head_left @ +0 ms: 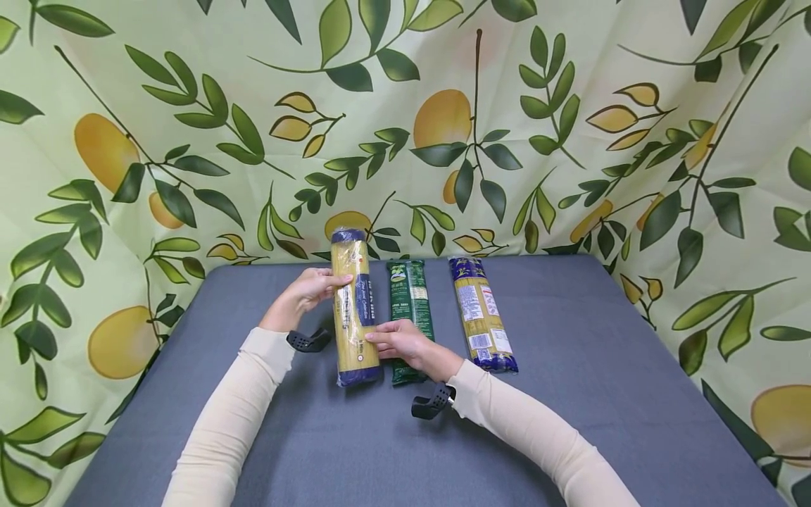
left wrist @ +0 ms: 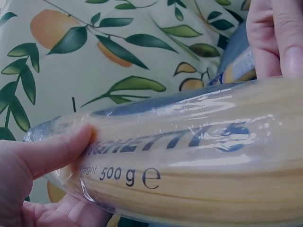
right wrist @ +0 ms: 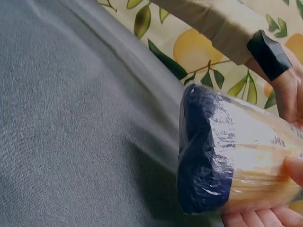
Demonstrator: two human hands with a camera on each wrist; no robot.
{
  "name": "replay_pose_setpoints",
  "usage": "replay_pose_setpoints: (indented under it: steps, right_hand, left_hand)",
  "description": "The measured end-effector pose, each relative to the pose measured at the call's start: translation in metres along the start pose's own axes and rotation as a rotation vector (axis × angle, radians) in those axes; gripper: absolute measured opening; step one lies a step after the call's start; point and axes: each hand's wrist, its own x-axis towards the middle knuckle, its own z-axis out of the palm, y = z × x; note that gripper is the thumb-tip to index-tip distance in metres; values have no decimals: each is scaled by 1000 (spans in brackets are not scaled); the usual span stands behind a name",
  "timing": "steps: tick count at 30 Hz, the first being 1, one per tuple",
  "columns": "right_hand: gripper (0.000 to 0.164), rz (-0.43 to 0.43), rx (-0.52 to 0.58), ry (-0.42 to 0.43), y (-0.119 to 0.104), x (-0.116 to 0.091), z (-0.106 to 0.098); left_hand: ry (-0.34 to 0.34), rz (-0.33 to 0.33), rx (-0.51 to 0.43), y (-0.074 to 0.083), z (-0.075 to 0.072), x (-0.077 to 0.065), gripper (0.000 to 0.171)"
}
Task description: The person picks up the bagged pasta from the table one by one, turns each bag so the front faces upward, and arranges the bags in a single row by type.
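Both hands hold a clear-wrapped pack of spaghetti [head_left: 352,310] with dark blue ends, tilted nearly upright over the table. My left hand [head_left: 310,289] grips its left side near the upper half, thumb across the front. Lower down on the right side, my right hand [head_left: 405,343] pinches it between thumb and fingers. In the left wrist view the spaghetti pack [left wrist: 189,156] shows "500 g" lettering. One blue end of the pack [right wrist: 203,151] faces the right wrist camera. Partly hidden behind the right hand, a green pasta packet [head_left: 410,296] lies on the table.
A second yellow pasta packet [head_left: 483,313] with blue ends and a barcode lies right of the green one. The grey cloth-covered table [head_left: 608,415] meets a leaf-and-fruit patterned curtain [head_left: 393,105] at the back and sides. Black bands [head_left: 434,403] circle both wrists.
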Motion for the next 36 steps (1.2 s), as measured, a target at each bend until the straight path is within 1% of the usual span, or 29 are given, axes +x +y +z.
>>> replay_pose_setpoints:
  steps: [5, 9, 11, 14, 20, 27, 33, 36]
  right_hand:
    - [35, -1, 22, 61, 1, 1, 4]
    - [35, 6, 27, 112, 2, 1, 6]
    - [34, 8, 29, 127, 3, 1, 6]
    - [34, 5, 23, 138, 4, 1, 7]
    - [37, -5, 2, 135, 3, 1, 10]
    - [32, -11, 4, 139, 4, 3, 13]
    - [32, -23, 4, 156, 4, 6, 16]
    - [30, -11, 10, 174, 6, 9, 20]
  left_hand:
    - [2, -16, 38, 1, -1, 1, 45]
    - [6, -42, 58, 2, -1, 1, 54]
    - [17, -55, 67, 3, -1, 1, 54]
    - [41, -66, 53, 2, -2, 1, 54]
    - [90, -80, 28, 0, -5, 3, 55]
    - [121, -119, -5, -6, -8, 7, 59]
    - [157, -147, 12, -13, -7, 12, 57]
    - [195, -169, 22, -16, -7, 14, 55]
